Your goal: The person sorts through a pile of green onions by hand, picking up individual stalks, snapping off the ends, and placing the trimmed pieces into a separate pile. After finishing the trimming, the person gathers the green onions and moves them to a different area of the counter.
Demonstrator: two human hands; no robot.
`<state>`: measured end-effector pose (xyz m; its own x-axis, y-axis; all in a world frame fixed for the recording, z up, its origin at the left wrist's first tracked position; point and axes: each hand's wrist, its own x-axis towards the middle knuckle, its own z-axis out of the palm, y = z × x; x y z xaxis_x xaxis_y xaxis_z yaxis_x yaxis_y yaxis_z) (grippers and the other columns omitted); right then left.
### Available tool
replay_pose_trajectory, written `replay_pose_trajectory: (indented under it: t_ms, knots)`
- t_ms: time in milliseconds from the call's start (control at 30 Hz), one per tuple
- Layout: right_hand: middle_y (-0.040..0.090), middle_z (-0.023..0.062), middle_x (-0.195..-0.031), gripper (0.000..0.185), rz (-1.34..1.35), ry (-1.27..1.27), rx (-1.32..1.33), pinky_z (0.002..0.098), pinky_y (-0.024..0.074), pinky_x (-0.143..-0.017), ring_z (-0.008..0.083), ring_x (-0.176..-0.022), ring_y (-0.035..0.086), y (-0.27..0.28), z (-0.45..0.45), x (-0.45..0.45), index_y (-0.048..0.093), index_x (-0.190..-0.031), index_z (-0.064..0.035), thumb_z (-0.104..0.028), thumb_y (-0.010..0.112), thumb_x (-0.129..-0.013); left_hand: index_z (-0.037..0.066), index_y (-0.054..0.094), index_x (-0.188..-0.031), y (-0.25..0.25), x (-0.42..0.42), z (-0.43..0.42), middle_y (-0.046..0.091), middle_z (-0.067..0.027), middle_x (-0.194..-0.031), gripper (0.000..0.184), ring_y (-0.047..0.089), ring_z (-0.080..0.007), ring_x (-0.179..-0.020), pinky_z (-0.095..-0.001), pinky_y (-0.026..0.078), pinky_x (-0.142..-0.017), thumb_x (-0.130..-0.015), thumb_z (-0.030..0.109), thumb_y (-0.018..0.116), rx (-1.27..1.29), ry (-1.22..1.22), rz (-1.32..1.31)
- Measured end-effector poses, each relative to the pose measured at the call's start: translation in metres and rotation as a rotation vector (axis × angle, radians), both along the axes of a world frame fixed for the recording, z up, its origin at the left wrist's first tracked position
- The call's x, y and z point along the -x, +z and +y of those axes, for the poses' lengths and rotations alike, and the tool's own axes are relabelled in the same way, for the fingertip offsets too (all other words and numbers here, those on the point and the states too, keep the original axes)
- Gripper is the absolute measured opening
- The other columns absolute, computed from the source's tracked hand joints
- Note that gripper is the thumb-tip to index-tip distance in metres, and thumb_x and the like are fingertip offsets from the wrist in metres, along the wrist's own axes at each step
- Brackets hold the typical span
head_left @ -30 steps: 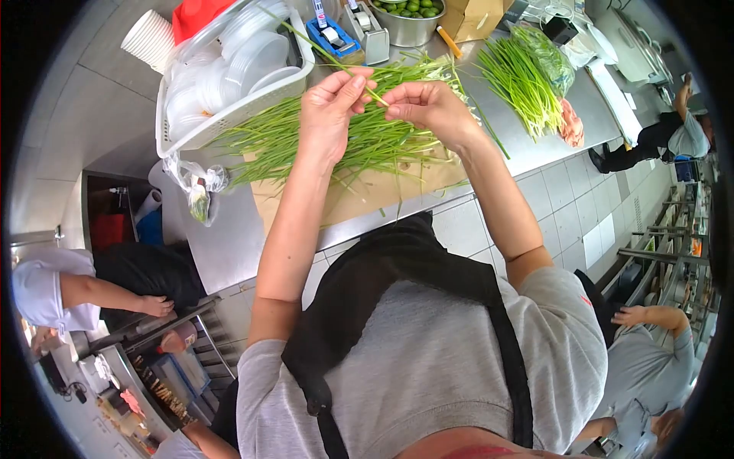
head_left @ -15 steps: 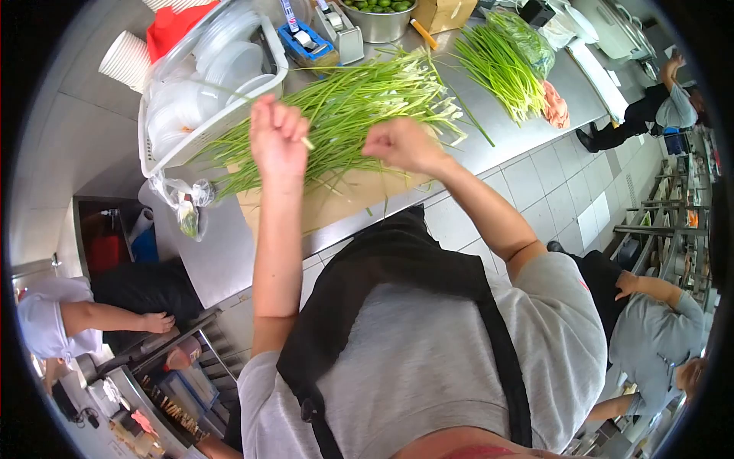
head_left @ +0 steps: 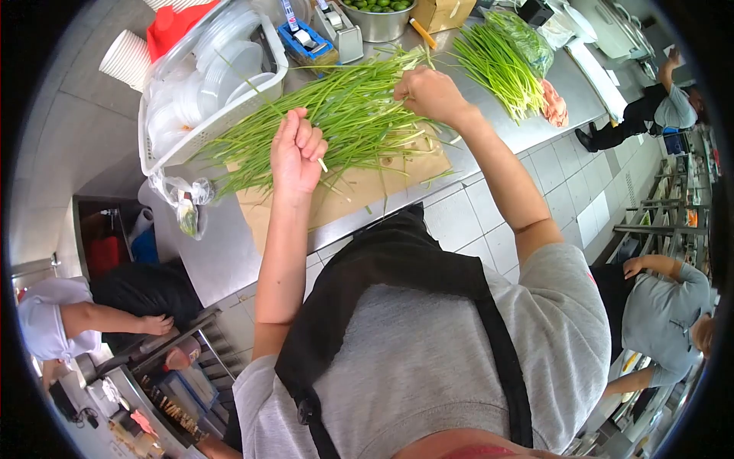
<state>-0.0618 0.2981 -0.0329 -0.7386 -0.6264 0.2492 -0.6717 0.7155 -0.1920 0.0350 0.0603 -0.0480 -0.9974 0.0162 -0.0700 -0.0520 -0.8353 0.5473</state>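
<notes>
Counted two bare hands over the steel table (head_left: 214, 264). Saw the left hand (head_left: 297, 157) with fingers curled nearly closed around one thin stalk (head_left: 323, 164), pale end sticking out. Saw the right hand (head_left: 434, 93) with fingers bent and tips close together, above the right end of one big pile of green stalks (head_left: 344, 111); could not tell about any stalk between the tips. Found this pile, too many for counting, on one sheet of brown paper (head_left: 336, 208) along the table's near edge. Found one smaller bunch (head_left: 501, 73) toward the right end, beside one bag of leaves (head_left: 529, 47). Toward the far edge, counted one white basket (head_left: 214, 128), two tape dispensers (head_left: 306, 46), and one metal bowl (head_left: 382, 27) of green fruits. Noticed one marker (head_left: 289, 14), with print too small for reading.
</notes>
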Motion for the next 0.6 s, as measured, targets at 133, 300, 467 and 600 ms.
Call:
replay_pose_trajectory:
  t_ms: [133, 300, 467, 600]
  knots:
    - [0.062, 0.0084, -0.075, 0.008, -0.053, 0.016, -0.028, 0.0397, 0.0476, -0.064, 0.0290, -0.073, 0.060, 0.006, 0.002, 0.000, 0.063, -0.075, -0.0122, -0.010, 0.057, -0.070, 0.005, 0.055, -0.093, -0.007, 0.002, -0.004, 0.035, 0.0034, -0.055, 0.018, 0.030, -0.0078, -0.046, -0.0212, 0.027, -0.041, -0.089, 0.022, 0.050, 0.019, -0.008, -0.034]
    - [0.064, 0.0077, -0.076, 0.008, 0.037, -0.049, 0.183, 0.0297, 0.0463, -0.063, 0.0244, -0.069, 0.060, 0.066, 0.016, 0.010, 0.064, -0.081, -0.0080, -0.012, 0.061, -0.074, 0.001, 0.054, -0.104, -0.014, 0.001, -0.004, 0.060, -0.0074, -0.086, 0.026, 0.059, -0.0171, -0.077, -0.0270, 0.048, -0.065, -0.088, 0.021, 0.051, 0.113, 0.054, -0.157]
    - [0.057, 0.0022, -0.063, 0.002, 0.146, -0.251, 0.862, 0.0235, 0.0427, -0.057, 0.0079, -0.062, 0.053, 0.147, 0.029, 0.000, 0.058, -0.073, 0.0000, -0.002, 0.058, -0.073, -0.001, 0.052, -0.107, -0.020, 0.002, -0.004, 0.060, -0.0124, -0.097, 0.027, 0.059, -0.0225, -0.092, -0.0317, 0.049, -0.077, -0.088, 0.019, 0.051, 0.090, 0.054, -0.132]
    - [0.058, 0.0015, -0.064, 0.001, 0.090, -0.094, 1.136, 0.0224, 0.0422, -0.056, 0.0076, -0.062, 0.053, 0.140, 0.037, -0.001, 0.058, -0.074, -0.0005, -0.001, 0.057, -0.074, -0.004, 0.049, -0.110, -0.014, 0.000, 0.001, 0.058, -0.0157, -0.103, 0.028, 0.057, -0.0259, -0.097, -0.0338, 0.048, -0.083, -0.088, 0.015, 0.050, 0.043, 0.086, -0.087]
